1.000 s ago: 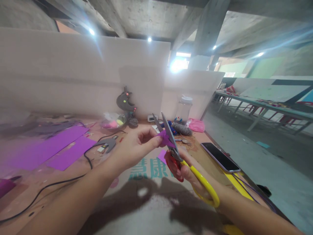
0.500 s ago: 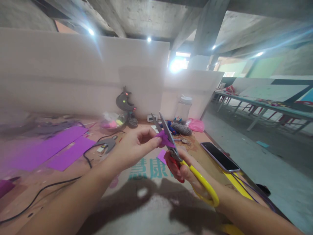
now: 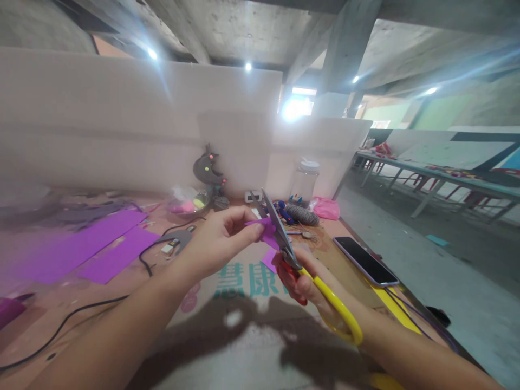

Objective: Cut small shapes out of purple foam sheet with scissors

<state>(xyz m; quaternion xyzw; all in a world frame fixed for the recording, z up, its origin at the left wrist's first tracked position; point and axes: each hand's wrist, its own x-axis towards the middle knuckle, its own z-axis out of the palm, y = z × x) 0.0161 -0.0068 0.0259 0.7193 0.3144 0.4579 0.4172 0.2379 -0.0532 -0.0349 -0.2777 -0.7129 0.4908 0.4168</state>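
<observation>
Between thumb and fingers, my left hand [image 3: 229,238] pinches a small purple piece [image 3: 268,234] of sheet, paper or felt. My right hand [image 3: 312,281] is closed round the red and yellow handles of a pair of scissors [image 3: 280,227]. The scissor blades are apart and point up and away from me, with the purple piece between them near the pivot. Below the hands, another small purple scrap [image 3: 269,260] lies on the printed brown board [image 3: 239,336].
Purple sheets [image 3: 117,254] and a black cord [image 3: 81,310] lie to the left. At the back are a grey moon-shaped figure [image 3: 209,170], a clear jar [image 3: 304,181], grey yarn [image 3: 301,214] and a pink bag [image 3: 326,207]. A phone [image 3: 365,261] rests near the right edge.
My left hand has shifted slightly left and turned the purple piece, which now shows flatter between the blades. The scissors have barely moved.
</observation>
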